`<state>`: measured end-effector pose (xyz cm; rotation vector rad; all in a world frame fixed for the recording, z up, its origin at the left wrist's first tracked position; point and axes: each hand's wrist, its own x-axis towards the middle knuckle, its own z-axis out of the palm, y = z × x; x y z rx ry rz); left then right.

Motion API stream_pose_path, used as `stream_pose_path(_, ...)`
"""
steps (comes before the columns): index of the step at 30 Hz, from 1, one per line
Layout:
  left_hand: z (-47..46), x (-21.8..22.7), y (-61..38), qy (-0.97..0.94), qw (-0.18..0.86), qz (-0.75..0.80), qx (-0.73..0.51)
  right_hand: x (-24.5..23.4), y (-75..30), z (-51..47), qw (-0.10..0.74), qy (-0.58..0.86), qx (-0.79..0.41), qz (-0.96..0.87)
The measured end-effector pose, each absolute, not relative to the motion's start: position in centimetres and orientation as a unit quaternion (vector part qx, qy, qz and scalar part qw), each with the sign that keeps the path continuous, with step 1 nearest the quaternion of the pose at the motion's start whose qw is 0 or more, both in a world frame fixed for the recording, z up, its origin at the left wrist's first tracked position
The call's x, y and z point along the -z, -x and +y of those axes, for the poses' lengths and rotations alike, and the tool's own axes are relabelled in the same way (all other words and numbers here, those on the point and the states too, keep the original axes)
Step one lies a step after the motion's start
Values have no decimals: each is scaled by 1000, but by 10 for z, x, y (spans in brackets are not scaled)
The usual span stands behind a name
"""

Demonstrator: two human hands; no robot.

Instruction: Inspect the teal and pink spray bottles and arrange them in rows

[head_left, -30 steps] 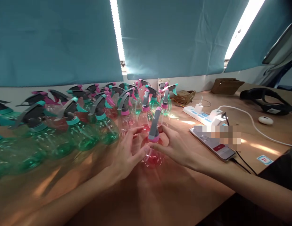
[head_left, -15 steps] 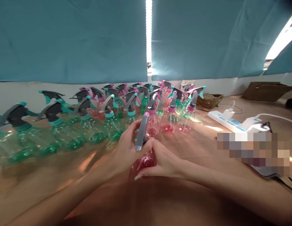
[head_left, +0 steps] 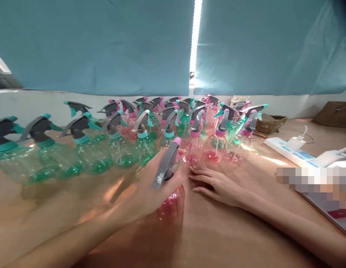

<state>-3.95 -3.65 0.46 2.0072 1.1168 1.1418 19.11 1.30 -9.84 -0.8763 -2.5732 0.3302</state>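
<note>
We have our left hand point(head_left: 152, 186) wrapped around the neck of a pink spray bottle point(head_left: 173, 204), which is in front of us, near the middle of the view. Its fingers are curled around the far side and grasp the bottle just below the spray head, while the thumb point(head_left: 174, 183) lies across the near side. One fingertip peeks out beside the pink nozzle point(head_left: 177, 140). The grey lever point(head_left: 165, 165) slants down toward us over the back of that hand. Our left forearm point(head_left: 86, 230) reaches in from the lower left corner, almost straight behind the wrist.

Our right hand point(head_left: 220, 188) is to the right of the bottle and apart from it, holding nothing. It is palm down, its fingers loosely spread and pointing left, with the thumb nearest to us. From this angle we cannot quite tell whether the palm touches the desk point(head_left: 231, 238) or floats just above it. Our right forearm point(head_left: 287, 227) slopes in from the lower right.

Just beyond the right hand stand three pink bottles point(head_left: 214, 150), and a row of green bottles point(head_left: 96, 160) stretches away to the left. The power strip point(head_left: 290, 149) lies farther right.
</note>
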Motion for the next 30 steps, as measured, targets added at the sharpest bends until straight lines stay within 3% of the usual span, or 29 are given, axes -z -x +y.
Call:
stream_pose_path(8, -39, -8, 42, -758, 350, 397, -381, 105, -183, 0, 166, 341, -104, -919)
stream_pose_path(15, -34, 1, 45, -776, 294, 424, -363, 102, -182, -5, 151, 340, -121, -920)
stream_pose_path(30, -30, 2, 49, -789, 248, 440, -350, 103, -184, -4, 212, 333, -163, -904)
